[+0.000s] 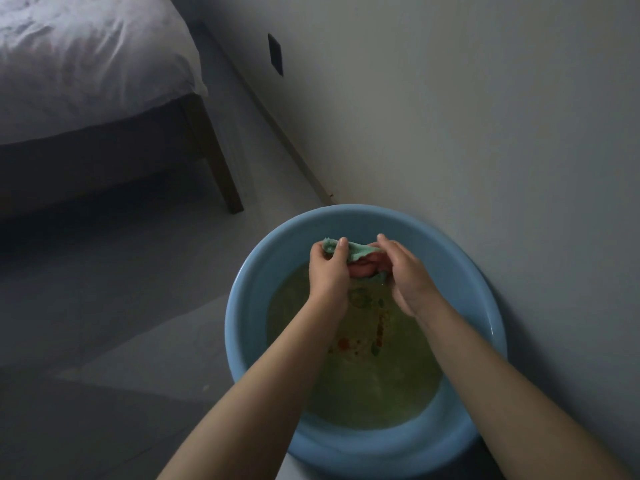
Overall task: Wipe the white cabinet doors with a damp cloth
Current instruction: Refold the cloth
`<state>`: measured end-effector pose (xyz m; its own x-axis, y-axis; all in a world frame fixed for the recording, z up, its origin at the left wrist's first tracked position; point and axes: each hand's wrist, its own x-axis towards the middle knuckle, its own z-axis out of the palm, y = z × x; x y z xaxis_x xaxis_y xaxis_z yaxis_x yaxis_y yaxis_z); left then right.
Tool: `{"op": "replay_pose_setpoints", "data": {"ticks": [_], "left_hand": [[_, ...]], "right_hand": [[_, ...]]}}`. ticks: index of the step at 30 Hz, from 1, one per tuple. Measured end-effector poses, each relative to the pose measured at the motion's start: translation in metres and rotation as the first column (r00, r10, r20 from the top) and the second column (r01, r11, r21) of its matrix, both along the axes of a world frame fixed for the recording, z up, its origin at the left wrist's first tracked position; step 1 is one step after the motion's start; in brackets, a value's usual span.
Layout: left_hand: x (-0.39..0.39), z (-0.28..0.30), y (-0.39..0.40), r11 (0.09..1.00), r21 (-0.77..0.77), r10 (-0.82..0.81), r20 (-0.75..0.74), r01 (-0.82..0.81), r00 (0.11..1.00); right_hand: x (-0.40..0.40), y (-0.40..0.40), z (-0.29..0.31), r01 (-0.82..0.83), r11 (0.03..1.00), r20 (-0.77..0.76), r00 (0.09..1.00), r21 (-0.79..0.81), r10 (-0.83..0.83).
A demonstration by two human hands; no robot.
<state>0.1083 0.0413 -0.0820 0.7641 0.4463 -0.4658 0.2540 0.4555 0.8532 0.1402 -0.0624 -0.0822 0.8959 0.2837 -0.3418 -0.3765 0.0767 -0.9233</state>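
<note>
Both hands hold cloth over basin beside wall.

Dim room, low light. Plain pale wall on the right with a dark rectangular wall plate near the grey floor. Dark wooden-legged bed upper left — rumpled pale sheet draped over its edge.

Left hand and right hand grip a green cloth above a blue basin.
</note>
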Motion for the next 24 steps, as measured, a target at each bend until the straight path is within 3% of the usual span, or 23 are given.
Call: {"op": "replay_pose_setpoints", "data": {"ticks": [3,5,7,10,12,14,21,24], "left_hand": [[-0.002,-0.001,0.001,0.981,0.192,-0.013,-0.002,0.013,1.000],[-0.007,-0.003,0.003,0.953,0.304,-0.031,0.032,0.020,0.999],[-0.009,-0.004,0.005,0.914,0.404,-0.069,0.048,0.043,0.996],[-0.005,-0.007,0.006,0.885,0.458,-0.068,-0.061,0.089,0.996],[0.000,-0.009,0.006,0.911,0.398,-0.048,-0.145,0.103,0.988],[0.003,-0.009,0.008,0.916,0.375,-0.068,-0.208,0.144,0.976],[0.002,-0.003,0.015,0.832,0.417,-0.228,-0.343,0.366,0.911],[0.000,-0.001,0.015,0.850,0.390,-0.251,-0.289,0.353,0.924]], "right_hand": [[0.000,0.007,-0.006,-0.065,0.972,-0.192,0.981,-0.224,0.021],[0.001,0.008,-0.007,-0.083,0.941,-0.223,0.975,-0.328,0.008],[0.003,0.009,-0.010,-0.044,0.914,-0.118,0.993,-0.404,-0.004],[-0.003,0.010,-0.015,0.051,0.877,0.144,0.989,-0.478,0.021],[-0.014,0.009,-0.013,0.153,0.842,0.443,0.890,-0.518,0.111],[-0.023,0.006,-0.014,0.159,0.858,0.606,0.769,-0.489,0.203],[-0.029,0.007,-0.006,0.099,0.895,0.660,0.711,-0.435,0.242],[-0.025,0.005,-0.005,0.109,0.919,0.633,0.755,-0.379,0.171]]}}
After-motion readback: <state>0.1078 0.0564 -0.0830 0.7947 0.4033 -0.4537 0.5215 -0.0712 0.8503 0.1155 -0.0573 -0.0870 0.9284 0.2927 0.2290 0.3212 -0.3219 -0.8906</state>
